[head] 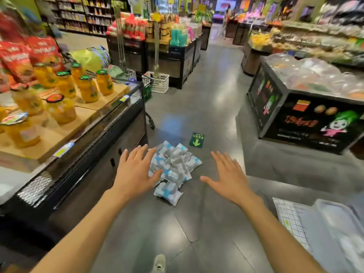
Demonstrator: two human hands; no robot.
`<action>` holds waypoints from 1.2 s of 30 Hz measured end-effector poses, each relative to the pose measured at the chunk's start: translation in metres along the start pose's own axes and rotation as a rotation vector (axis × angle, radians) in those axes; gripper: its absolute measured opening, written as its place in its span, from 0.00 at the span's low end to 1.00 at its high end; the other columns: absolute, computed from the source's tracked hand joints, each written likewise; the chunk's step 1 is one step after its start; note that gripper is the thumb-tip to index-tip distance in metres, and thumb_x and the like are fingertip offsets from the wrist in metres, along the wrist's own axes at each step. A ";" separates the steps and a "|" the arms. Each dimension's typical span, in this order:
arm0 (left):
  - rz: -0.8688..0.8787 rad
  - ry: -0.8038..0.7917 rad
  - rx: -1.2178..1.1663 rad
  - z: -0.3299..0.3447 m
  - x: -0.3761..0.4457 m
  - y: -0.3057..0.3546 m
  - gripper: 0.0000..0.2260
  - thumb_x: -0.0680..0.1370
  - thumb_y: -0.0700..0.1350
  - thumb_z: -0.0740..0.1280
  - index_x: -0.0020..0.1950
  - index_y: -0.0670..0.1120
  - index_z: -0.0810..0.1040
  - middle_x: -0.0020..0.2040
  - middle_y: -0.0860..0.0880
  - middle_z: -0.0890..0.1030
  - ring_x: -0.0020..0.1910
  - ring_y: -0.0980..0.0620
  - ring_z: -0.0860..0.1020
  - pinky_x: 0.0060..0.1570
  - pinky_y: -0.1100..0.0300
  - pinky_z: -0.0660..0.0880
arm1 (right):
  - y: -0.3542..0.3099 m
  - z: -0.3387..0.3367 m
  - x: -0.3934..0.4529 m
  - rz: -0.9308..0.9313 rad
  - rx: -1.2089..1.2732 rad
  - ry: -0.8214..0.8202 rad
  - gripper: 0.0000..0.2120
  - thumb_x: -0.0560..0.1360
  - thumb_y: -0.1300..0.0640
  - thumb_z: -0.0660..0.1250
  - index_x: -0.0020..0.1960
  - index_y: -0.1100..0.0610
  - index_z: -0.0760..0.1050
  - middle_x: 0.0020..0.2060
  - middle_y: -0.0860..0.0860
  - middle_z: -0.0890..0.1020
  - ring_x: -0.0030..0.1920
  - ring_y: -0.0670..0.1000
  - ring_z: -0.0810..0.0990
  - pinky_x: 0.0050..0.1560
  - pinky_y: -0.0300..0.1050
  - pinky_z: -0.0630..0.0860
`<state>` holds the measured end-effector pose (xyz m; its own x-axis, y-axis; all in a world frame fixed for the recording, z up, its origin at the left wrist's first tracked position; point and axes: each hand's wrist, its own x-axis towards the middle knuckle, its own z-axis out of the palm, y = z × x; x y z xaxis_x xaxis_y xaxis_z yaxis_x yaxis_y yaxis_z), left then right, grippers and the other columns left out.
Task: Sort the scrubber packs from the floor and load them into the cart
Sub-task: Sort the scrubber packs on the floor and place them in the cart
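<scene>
Head view, scrubber packs (173, 166) heaped on floor, between 2 hands' spread fingers (223, 161)

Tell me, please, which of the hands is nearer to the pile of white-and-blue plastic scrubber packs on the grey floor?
Left. The left hand overlaps the pile of white-and-blue plastic scrubber packs at its left edge; the right hand hovers clear of its right side.

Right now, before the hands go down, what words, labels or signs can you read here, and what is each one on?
None reads clearly.
Green floor sticker: an arrow and characters, upside down, too blurred.
Black display bin: orange lettering, mirrored or blurred, unreadable.
Red snack bags: white print, blurred.
Scrubber packs: blue and white print, too small.
Shelf price tags: blurred.
Grid sheet: unreadable.
</scene>
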<state>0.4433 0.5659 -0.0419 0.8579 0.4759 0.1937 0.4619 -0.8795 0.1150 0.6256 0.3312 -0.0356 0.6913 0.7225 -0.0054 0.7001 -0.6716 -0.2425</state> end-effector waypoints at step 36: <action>0.063 -0.208 -0.119 0.613 0.494 -0.195 0.34 0.77 0.66 0.56 0.77 0.46 0.69 0.75 0.42 0.72 0.73 0.41 0.72 0.70 0.37 0.70 | 0.180 0.512 0.624 0.073 0.057 -0.296 0.47 0.74 0.24 0.57 0.83 0.46 0.44 0.83 0.46 0.46 0.83 0.48 0.45 0.81 0.47 0.44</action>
<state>0.9153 0.9671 -0.5656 0.9177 0.3973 0.0002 0.3871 -0.8942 0.2250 1.0913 0.7450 -0.5792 0.6515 0.6947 -0.3050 0.6338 -0.7193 -0.2846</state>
